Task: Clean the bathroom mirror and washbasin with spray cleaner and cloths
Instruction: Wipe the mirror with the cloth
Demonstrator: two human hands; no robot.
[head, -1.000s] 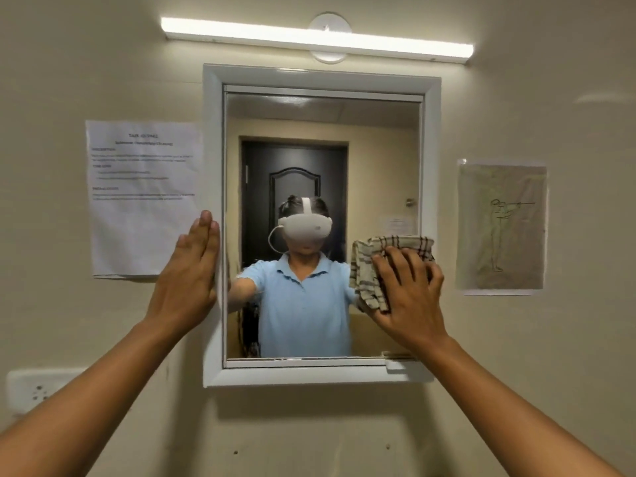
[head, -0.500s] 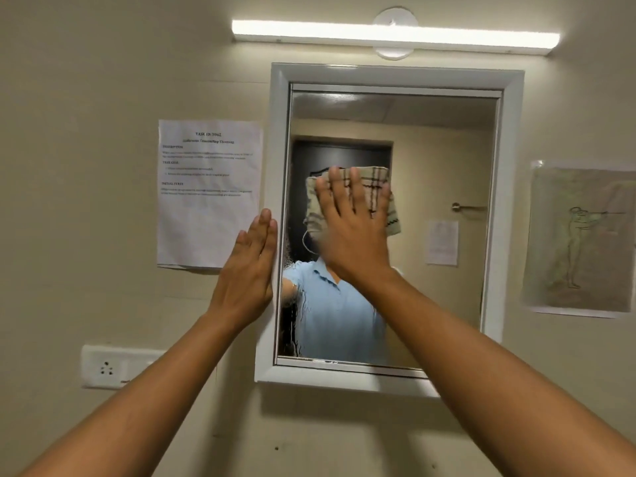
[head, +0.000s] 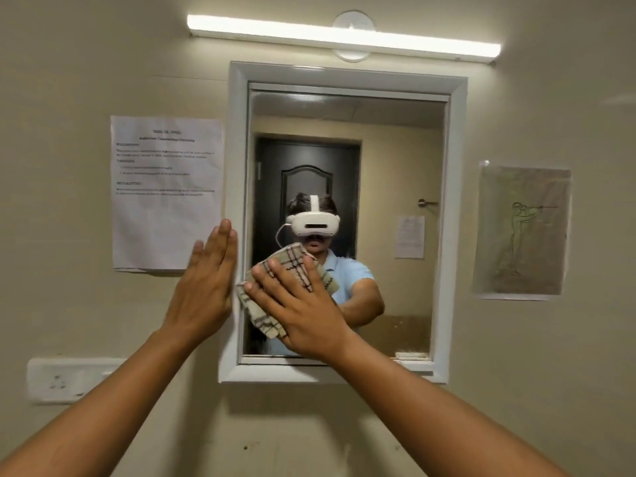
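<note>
A wall mirror in a white frame [head: 456,215] hangs straight ahead. My right hand [head: 303,304] lies flat with spread, straight fingers on a beige checked cloth [head: 261,318], pressing it against the lower left part of the glass. My left hand [head: 206,290] is flat with straight fingers against the wall at the frame's left edge. The washbasin and the spray cleaner are out of view.
A printed sheet [head: 165,191] is taped left of the mirror and a plastic-covered drawing [head: 521,232] right of it. A tube light [head: 344,36] runs above. A white switch and socket plate [head: 69,380] sits low on the left wall.
My right hand has slid the cloth from the mirror's right side up across the middle, then down to the lower left. My left hand has stayed flat by the frame's left edge.
</note>
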